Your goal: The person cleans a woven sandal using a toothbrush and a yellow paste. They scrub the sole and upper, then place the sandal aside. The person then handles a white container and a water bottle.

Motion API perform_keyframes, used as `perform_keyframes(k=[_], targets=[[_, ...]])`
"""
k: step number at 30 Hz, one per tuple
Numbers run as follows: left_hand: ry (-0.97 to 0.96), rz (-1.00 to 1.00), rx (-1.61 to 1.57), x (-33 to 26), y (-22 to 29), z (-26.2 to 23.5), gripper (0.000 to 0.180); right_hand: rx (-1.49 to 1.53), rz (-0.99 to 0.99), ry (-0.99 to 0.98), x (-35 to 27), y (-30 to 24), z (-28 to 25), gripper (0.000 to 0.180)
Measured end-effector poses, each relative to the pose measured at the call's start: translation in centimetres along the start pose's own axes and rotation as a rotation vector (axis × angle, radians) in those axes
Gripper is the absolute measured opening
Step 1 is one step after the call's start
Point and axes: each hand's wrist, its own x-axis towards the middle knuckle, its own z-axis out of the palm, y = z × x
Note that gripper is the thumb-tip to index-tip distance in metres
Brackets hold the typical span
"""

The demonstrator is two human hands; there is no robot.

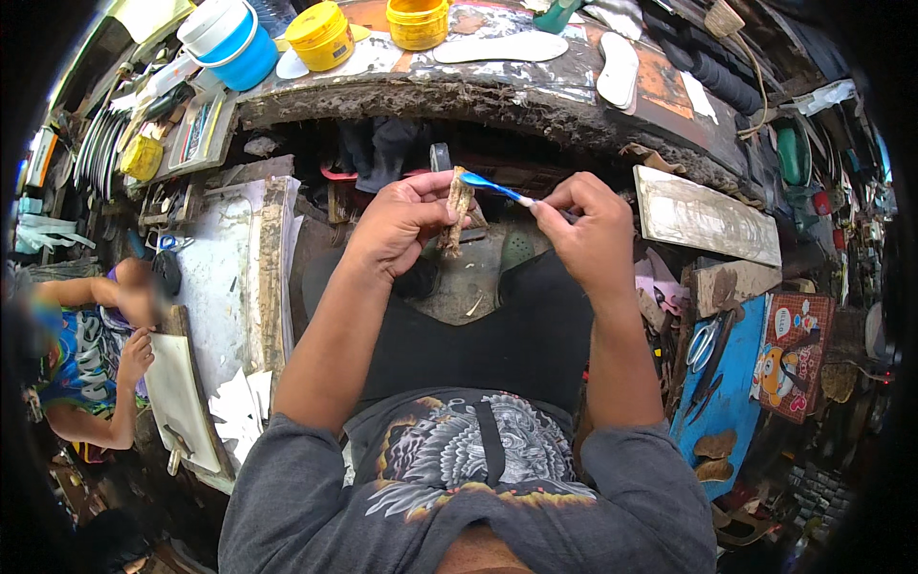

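At eleven o'clock the left hand (400,224) is pinching a narrow, rough tan strip (460,203), while at two the right hand (591,231) is gripping a slim blue-and-white stick (491,186)

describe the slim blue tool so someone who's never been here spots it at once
Find the dark trousers in the middle, then look just above them in the picture. The slim blue tool points left from the right hand, its tip at the worn strip in the left hand. Its bright blue sets it apart from that dull, brownish strip.
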Motion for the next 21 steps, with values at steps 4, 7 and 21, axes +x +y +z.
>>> perform_keyframes(k=[4, 7, 21], targets=[[-0.021, 0.029, 0.026, -0.2, 0.4, 0.0, 0.059, -0.021, -0.092, -0.073, -0.5, -0.4, 0.4, 0.017], [-0.034, 0.013, 0.029, -0.3, 0.3, -0.3, 0.060, -0.001, -0.140, 0.019, -0.9, -0.4, 0.1, 0.018], [-0.071, -0.007, -0.012, -0.1, -0.6, -0.5, 0.059, 0.133, 0.404, -0.162, 0.7, 0.7, -0.5, 0.016]])
